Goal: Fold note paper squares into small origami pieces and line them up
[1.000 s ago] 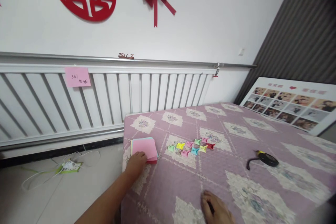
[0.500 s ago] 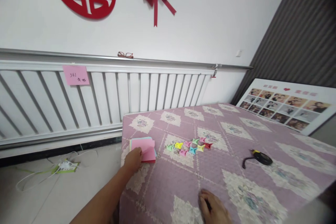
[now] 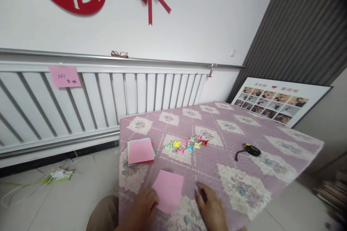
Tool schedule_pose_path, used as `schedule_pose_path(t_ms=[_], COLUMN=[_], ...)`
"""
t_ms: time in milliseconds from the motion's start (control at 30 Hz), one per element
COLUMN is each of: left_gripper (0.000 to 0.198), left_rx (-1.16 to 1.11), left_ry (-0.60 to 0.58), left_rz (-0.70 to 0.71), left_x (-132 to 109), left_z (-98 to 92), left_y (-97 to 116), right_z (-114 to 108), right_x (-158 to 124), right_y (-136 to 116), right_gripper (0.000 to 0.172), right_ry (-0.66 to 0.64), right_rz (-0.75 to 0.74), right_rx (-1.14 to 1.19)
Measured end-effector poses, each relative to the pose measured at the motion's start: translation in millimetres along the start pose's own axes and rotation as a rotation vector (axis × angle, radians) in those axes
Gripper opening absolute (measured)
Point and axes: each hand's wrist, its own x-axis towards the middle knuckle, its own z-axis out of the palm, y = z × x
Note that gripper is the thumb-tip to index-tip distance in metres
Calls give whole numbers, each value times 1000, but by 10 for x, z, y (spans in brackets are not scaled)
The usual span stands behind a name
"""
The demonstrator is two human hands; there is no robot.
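Observation:
A square pink sheet (image 3: 169, 190) is pinched at its left edge by my left hand (image 3: 148, 202), low over the near part of the table. My right hand (image 3: 210, 204) is to the right of the sheet, not touching it, with fingers curled and a gap between thumb and index finger; nothing shows in it. Behind my left hand lies a stack of coloured paper (image 3: 141, 151) with pink on top. Several small folded paper pieces (image 3: 187, 144) in green, yellow, pink, blue and red sit in a cluster beyond the sheet.
The table has a purple patterned cloth (image 3: 200, 168). On its right side lies a black and yellow object (image 3: 252, 149) with a strap. A photo board (image 3: 271, 101) leans at the back right. A white radiator (image 3: 146, 90) runs behind, with glasses (image 3: 119, 54) on the pipe.
My left hand has moved from the stack toward me and right, bringing a pink sheet off it. My right hand's thumb and index finger are farther apart. The view has shifted to the right.

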Motion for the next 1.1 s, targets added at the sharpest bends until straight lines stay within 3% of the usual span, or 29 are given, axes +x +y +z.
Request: schedule_pose_path(t_ms=[167,433,667,800,900,1100], left_gripper=[27,18,15,16,24,26], left_rx=[-169,-352,-469,-347,-147,21], left_ry=[69,106,116,130,176,147], left_rz=[-20,-101,-72,-38,-44,19], left_x=[-373,-588,-576,-565,-597,-754], left_z=[227,76,25,-20,-61,-73], left_y=[-59,-112,-116,-109,-78,-28], right_z=[-50,-56,25,31,28,13], right_x=[-64,-570,-953,-930,-910,-977], right_y=[-123,-385,-433,-481,-517,-536], right_gripper=[34,29,44,24,23,27], right_ry=[-73,-175,-191,-96,-15,-96], right_rz=[-76,-264,-338,-462,-538,-594], right_rx=[-68,-13,31,112,94,80])
